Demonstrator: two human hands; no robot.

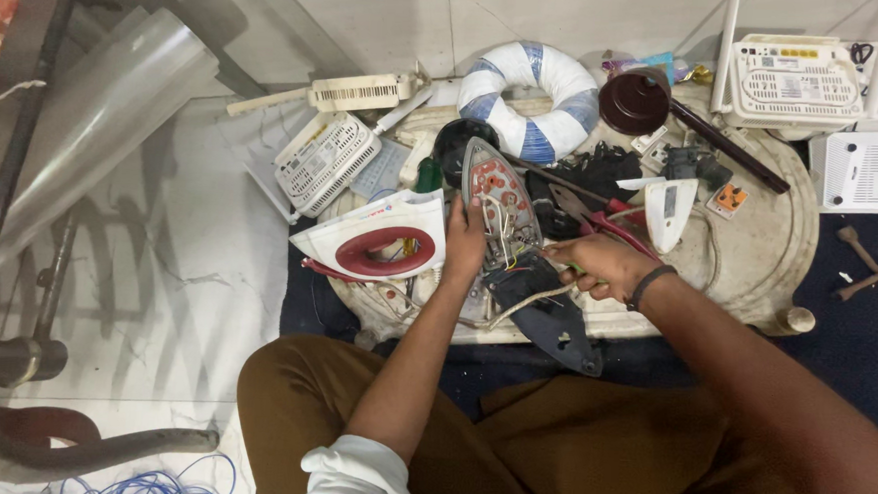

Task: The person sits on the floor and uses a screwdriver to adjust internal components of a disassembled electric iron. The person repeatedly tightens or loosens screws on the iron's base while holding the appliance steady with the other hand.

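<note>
An opened clothes iron base with red terminals and exposed wires stands tilted on a round white table. My left hand grips its left edge and steadies it. My right hand holds a thin tool with a green handle, its tip pointing at the wiring near the base's lower right. The iron's white and red top cover lies just left of my left hand. A black plastic part with a white cord lies below the hands.
A blue and white ring, red-handled pliers, a white plastic piece, a dark round lid and small parts crowd the table. White routers lie around. A metal frame stands at left.
</note>
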